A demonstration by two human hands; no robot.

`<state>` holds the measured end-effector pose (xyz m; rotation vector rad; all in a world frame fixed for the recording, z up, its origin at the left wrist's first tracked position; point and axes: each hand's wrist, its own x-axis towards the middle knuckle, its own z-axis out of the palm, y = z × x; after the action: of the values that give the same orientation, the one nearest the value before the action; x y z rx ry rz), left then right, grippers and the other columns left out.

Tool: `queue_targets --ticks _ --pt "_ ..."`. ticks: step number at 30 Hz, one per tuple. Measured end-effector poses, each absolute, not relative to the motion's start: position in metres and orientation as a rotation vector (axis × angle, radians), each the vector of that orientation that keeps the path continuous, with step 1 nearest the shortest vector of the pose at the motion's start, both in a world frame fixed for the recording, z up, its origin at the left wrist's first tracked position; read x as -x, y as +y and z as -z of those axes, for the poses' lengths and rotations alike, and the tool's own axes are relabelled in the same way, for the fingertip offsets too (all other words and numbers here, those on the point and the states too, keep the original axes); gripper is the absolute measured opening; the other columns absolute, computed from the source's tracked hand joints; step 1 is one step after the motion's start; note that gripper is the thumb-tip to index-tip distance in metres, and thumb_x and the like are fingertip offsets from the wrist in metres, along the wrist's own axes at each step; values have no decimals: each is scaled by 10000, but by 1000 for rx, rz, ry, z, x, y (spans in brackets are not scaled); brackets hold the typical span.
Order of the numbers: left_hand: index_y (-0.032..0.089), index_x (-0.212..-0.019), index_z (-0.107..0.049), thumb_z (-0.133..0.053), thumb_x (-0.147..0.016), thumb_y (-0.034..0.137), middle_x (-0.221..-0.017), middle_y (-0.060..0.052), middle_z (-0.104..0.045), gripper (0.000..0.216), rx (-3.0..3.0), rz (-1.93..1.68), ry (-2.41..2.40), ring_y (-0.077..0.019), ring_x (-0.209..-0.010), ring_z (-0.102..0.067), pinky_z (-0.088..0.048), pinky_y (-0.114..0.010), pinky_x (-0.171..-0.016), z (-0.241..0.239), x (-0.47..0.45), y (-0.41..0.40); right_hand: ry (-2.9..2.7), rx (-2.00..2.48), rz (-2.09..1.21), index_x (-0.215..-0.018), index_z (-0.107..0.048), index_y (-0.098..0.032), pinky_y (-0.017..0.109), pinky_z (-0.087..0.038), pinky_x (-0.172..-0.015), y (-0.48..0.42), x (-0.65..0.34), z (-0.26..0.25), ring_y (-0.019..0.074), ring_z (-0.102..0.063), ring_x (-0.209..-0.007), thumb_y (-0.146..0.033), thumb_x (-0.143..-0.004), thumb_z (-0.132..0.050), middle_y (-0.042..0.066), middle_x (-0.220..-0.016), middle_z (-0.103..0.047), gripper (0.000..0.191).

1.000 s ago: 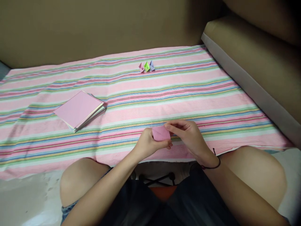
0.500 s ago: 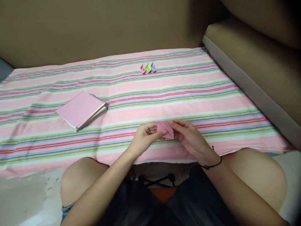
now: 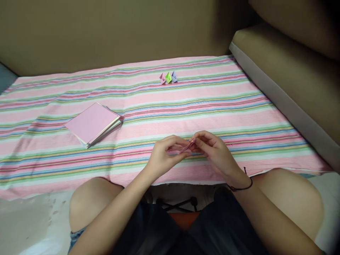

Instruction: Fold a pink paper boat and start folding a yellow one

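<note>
Nearly edge-on, folded pink paper [image 3: 189, 145]

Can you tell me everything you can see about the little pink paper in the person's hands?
The pink paper is small, thin and apparently folded, seen nearly edge-on as a slanting strip. The left hand holds its lower end; the right hand pinches its upper end, over the striped cloth. Its creases can't be made out.

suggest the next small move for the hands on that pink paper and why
Probably press the pink paper flatter between the right hand's thumb and fingers: that hand already pinches its upper end, the paper is turned nearly edge-on with layers seemingly a little apart, and the left hand steadies the other end.
</note>
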<state>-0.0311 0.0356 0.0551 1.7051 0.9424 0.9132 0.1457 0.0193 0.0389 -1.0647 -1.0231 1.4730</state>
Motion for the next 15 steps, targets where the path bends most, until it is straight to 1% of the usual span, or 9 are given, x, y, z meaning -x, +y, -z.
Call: queue_targets --ticks 2,5,7,10,12,15 --pt "182 -912 -673 -622 -824 195 -915 -61 -685 102 -1984 -1029 921 -156 -858 -635 -504 -253 -766 -53 34 36 -1144 1020 -1463 -871 -626 -247 296 -533 -750 21 -148 -39 142 -648 -795 -350 -823 -636 7 -907 -678 114" --pt "180 -945 -663 -541 -864 139 -925 -78 -671 152 -2354 -1102 841 -167 -889 -623 -501 -284 -779 -45 38 38 -1381 1030 -1311 -858 -648 -240 307 -522 -800 25 -155 -37 164 -641 -916 -244 -835 -611 22 -999 -670 44" --pt "183 -965 -652 -529 -873 135 -925 -72 -669 161 -2585 -1081 787 -183 -904 -620 -507 -313 -773 -37 38 38 -1565 1080 -1087 -826 -687 -233 310 -514 -792 29 -160 -31 171 -635 -932 -180 -836 -586 31 -993 -669 114" --pt "161 -978 -632 -525 -882 120 -897 -60 -675 149 -2863 -1002 719 -191 -886 -625 -523 -330 -761 -24 35 36 -1810 1128 -729 -811 -730 -242 314 -507 -749 36 -165 -20 167 -626 -879 -122 -843 -550 34 -938 -676 218" --pt "135 -980 -619 -520 -887 107 -891 -64 -677 139 -2955 -926 704 -188 -891 -628 -535 -324 -765 -18 31 34 -1937 1108 -551 -803 -736 -249 326 -500 -738 40 -167 -13 171 -606 -861 -108 -847 -546 32 -910 -684 241" --pt "128 -951 -620 -499 -908 131 -887 -63 -683 128 -2953 -850 715 -182 -918 -631 -544 -318 -796 -15 29 32 -2094 1094 -369 -804 -736 -246 367 -483 -767 43 -168 -8 192 -576 -878 -95 -860 -527 37 -907 -693 264"
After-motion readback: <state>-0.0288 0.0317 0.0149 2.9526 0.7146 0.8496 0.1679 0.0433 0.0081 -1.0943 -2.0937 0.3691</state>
